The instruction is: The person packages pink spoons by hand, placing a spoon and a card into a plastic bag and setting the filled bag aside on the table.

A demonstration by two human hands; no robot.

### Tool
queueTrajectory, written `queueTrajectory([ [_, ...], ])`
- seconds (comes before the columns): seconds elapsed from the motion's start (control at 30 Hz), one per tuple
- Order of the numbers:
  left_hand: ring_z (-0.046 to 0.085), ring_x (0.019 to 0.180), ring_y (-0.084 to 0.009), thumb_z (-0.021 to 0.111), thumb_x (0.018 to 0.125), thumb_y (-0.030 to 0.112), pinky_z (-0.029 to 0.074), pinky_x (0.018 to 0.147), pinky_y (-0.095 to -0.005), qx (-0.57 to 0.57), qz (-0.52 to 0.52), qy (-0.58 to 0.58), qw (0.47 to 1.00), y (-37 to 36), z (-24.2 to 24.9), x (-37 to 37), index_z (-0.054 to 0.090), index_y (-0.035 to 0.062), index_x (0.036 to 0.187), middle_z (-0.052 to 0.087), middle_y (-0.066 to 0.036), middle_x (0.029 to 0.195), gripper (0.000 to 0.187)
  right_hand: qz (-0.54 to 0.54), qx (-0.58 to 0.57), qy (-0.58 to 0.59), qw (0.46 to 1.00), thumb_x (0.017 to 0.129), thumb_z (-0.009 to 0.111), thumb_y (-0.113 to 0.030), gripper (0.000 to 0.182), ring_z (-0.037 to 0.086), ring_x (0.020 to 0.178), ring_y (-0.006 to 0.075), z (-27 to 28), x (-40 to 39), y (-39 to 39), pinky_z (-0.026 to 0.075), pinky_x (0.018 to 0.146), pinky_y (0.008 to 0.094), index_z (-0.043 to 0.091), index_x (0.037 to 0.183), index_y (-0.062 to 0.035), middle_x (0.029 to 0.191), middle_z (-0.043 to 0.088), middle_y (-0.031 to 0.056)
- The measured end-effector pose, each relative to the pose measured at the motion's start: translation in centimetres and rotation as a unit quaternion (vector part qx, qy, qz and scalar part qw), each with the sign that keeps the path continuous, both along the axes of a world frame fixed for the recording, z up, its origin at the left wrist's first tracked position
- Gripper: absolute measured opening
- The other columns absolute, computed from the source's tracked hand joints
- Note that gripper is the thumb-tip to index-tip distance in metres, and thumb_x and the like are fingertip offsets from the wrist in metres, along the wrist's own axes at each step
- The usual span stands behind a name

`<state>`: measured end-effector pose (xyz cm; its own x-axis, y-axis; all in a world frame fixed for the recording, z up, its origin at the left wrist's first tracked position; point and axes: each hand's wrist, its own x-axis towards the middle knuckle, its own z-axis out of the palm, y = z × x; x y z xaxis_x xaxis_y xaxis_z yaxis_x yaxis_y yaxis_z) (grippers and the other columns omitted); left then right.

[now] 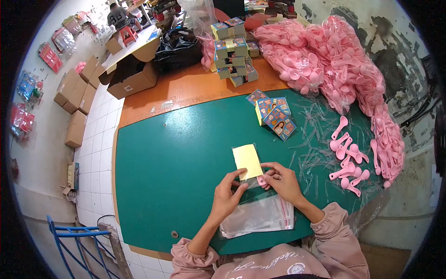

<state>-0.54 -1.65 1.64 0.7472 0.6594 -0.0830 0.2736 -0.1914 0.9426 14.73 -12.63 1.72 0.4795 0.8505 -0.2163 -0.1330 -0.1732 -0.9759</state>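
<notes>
My left hand (226, 194) pinches the lower left edge of a clear plastic bag (252, 182) with a yellow card (247, 158) in it. In my right hand (284, 183), closed at the bag's lower right, is a pink spoon (261, 180); only a small part of it shows by the fingertips. Whether the spoon's end is inside the bag cannot be made out. Below my hands lies a pile of flat clear plastic bags (258, 218). Several loose pink spoons (346, 171) are scattered to the right.
Printed cards (281, 123) lie beyond my hands, with card stacks (231, 49) farther back. Big bags of pink spoons (341, 60) line the right side. Thin plastic strips (313, 139) litter the green table (162, 162). A person (118, 17) sits far left, near cardboard boxes (132, 79).
</notes>
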Motion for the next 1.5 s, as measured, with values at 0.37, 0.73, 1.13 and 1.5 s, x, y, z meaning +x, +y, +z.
queueTrajectory([
  [0.37,0.056,0.086,-0.0320,0.062,0.076,0.014,0.045,0.074,-0.0380,0.455,0.101,0.149,0.872,4.5,3.4,-4.2,0.055,0.0035,0.103,0.055,-0.016,0.103,0.030,-0.150,-0.120,-0.572,0.798,0.071,0.062,-0.012,0.025,0.052,0.090,0.0320,2.3,15.6,-4.1,0.041,0.080,0.0408,0.057,0.094,-0.0025,0.093,0.057,0.0152],
  [0.73,0.060,0.070,-0.0219,0.067,0.073,0.016,0.047,0.064,-0.0313,0.118,-0.252,0.059,0.959,-1.3,1.4,2.2,0.055,0.0029,0.092,0.059,-0.011,0.080,0.026,-0.312,-0.402,-0.529,0.679,0.071,0.063,-0.023,0.034,0.059,0.085,0.0356,-0.3,21.5,-6.5,0.045,0.073,0.0429,0.056,0.096,-0.0005,0.088,0.062,0.0201],
  [1.13,0.062,0.084,-0.0168,0.060,0.081,0.008,0.050,0.074,-0.0281,-0.244,-0.192,-0.075,0.948,0.0,0.3,1.7,0.043,0.0023,0.091,0.064,-0.016,0.086,0.020,-0.148,-0.058,-0.559,0.814,0.086,0.042,-0.012,0.022,0.053,0.085,0.0247,7.1,12.0,-7.8,0.042,0.075,0.0343,0.061,0.090,-0.0021,0.085,0.059,0.0159],
  [1.5,0.062,0.079,-0.0125,0.063,0.080,0.007,0.050,0.071,-0.0228,-0.300,-0.173,-0.040,0.937,0.0,1.6,1.8,0.052,-0.0010,0.095,0.065,-0.012,0.086,0.020,-0.124,0.085,-0.229,0.962,0.087,0.048,-0.003,0.012,0.058,0.060,0.0099,6.6,2.6,-4.2,0.048,0.053,0.0219,0.055,0.096,0.0030,0.072,0.060,0.0088],
])
